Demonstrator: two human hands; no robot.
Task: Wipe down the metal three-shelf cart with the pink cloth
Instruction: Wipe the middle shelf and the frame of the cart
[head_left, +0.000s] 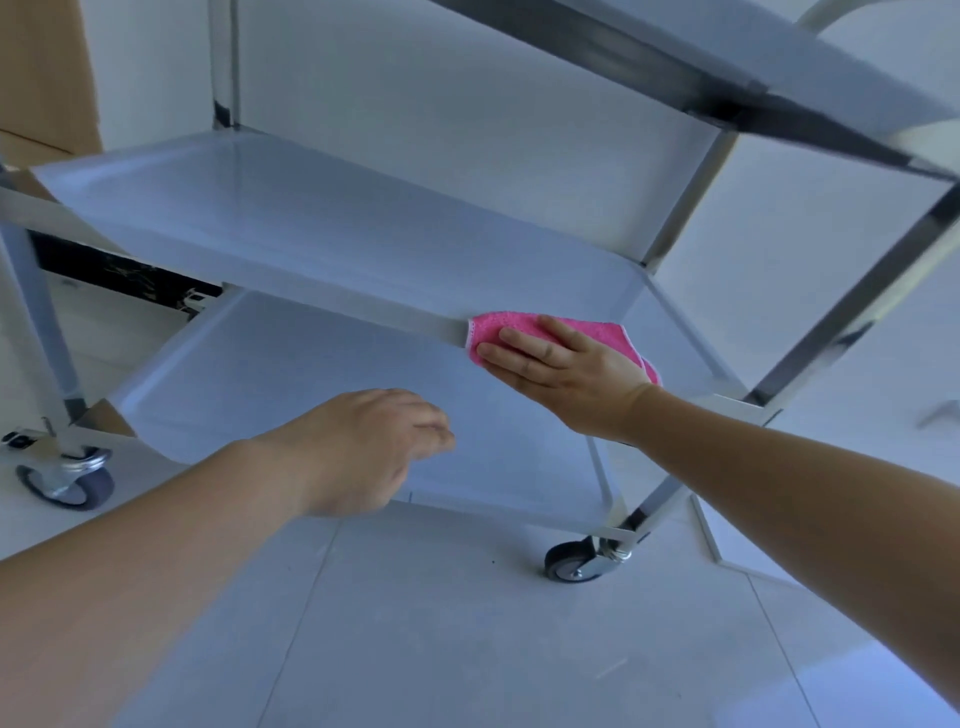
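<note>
The metal cart (841, 322) fills most of the view, three shelves on a shiny frame, and everything else is placed against it. Its middle shelf (322, 228) runs across the centre, the bottom shelf (291, 374) lies below that, and the top shelf juts in above at the upper right. Small wheels (574, 564) carry it on a pale tiled floor. The right hand (561, 364) lies flat on the pink cloth (511, 327), fingers straight and nearly together, pressing it against the front lip of the middle shelf near the cart's right post. The left hand (374, 447) hovers in front of the bottom shelf, fingers loosely curled and holding nothing — it is blurred, so finer detail is unclear. The main risk, as I judge it, is the cart rolling away under sideways pressure, since nothing steadies it; whether the wheels are locked cannot be told. The cloth could also slip from under a flat palm — it is pressed, not gripped.
</note>
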